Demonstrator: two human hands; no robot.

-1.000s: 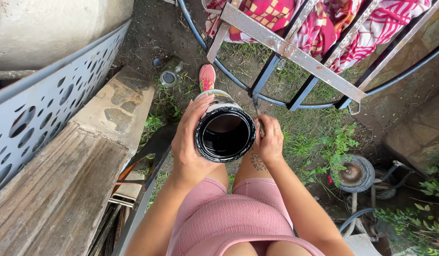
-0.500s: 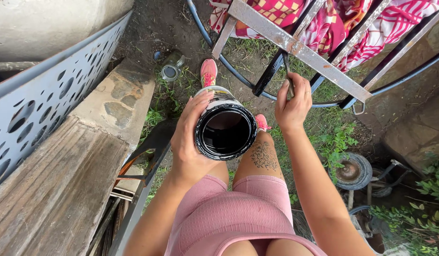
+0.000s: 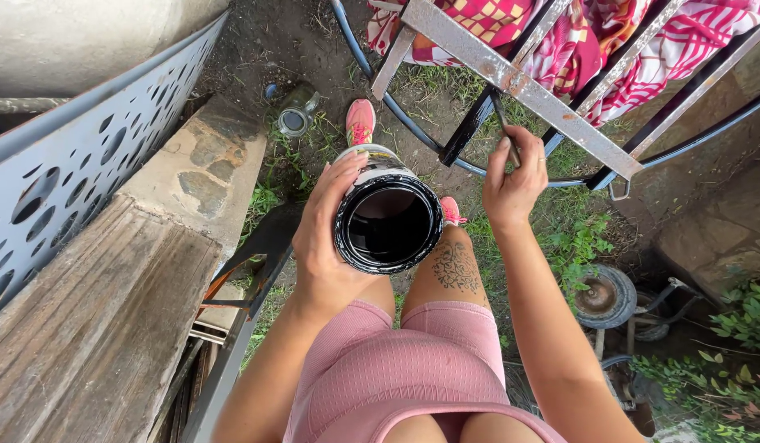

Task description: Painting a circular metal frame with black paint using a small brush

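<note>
Right hand (image 3: 511,182) has risen from the can to the metal frame (image 3: 519,78), fingers pinching a brush (image 3: 505,127) (keep strokes light); left hand (image 3: 327,238) grips the paint can (image 3: 388,215).

A grey perforated metal panel (image 3: 76,164) is leaning at the left beside a weathered wooden plank (image 3: 93,328). A small glass jar (image 3: 298,111) is lying on the dirt (near the grass), and red-and-pink patterned fabric (image 3: 634,41) is draping behind the bars. A rusty small wheel (image 3: 603,297) is sitting among weeds.
</note>
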